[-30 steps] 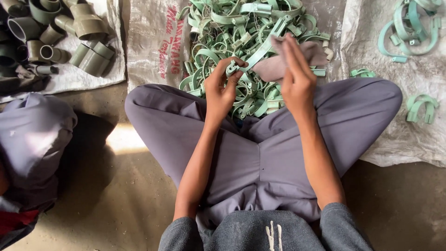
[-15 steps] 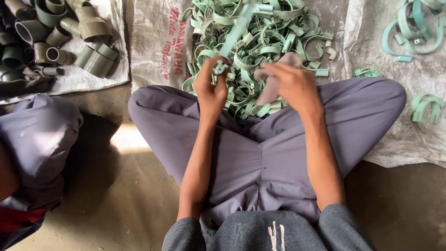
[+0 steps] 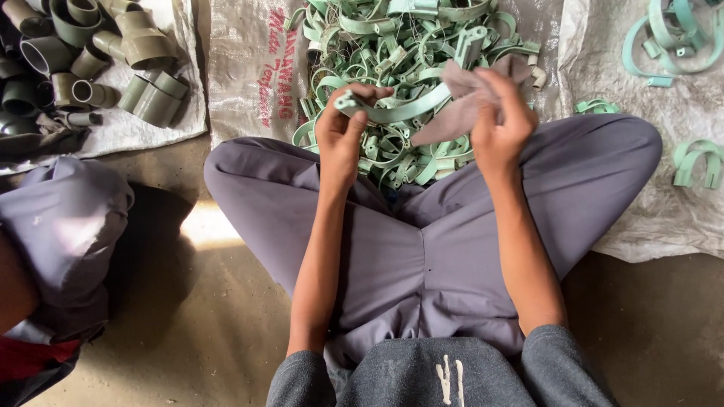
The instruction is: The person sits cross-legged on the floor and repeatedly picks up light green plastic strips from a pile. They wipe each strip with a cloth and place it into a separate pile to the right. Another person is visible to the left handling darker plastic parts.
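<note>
Closest to you is the dark grey knit of your sweatshirt (image 3: 422, 377), then the smooth lavender-grey cloth of your trousers (image 3: 407, 256), folded cross-legged over a dusty concrete floor (image 3: 226, 332).

Above your knees, your left hand (image 3: 341, 130) is closed on one end of a pale green clamp strip (image 3: 407, 109), thumb and fingertips pinching the lugged tip. The strip is a flat, curved band of matte plastic or painted metal; I cannot tell which. It arcs to the right toward your other hand.

Your right hand (image 3: 499, 124) is closed on a soft brownish-mauve rag (image 3: 460, 102), the fingers curled over its bunched top while a loose corner hangs down toward the left. The rag lies against the far end of the strip, covering it there.

Just beyond both hands lies the pile of green clamps (image 3: 400, 38), a tangle of the same thin, springy hoops and half-rings, heaped on a coarse woven sack (image 3: 249, 83) with red print.

To the right, on another crumpled whitish sack (image 3: 648, 211), a few clamps lie apart: a pair of small ones (image 3: 697, 162) near the edge and larger rings (image 3: 671, 38) at the top.

At the far left are olive-grey pipe fittings (image 3: 143, 53), smooth, thick-walled cylinders and elbows. Another person's grey-clad knee (image 3: 64, 226) sits at the left edge.
</note>
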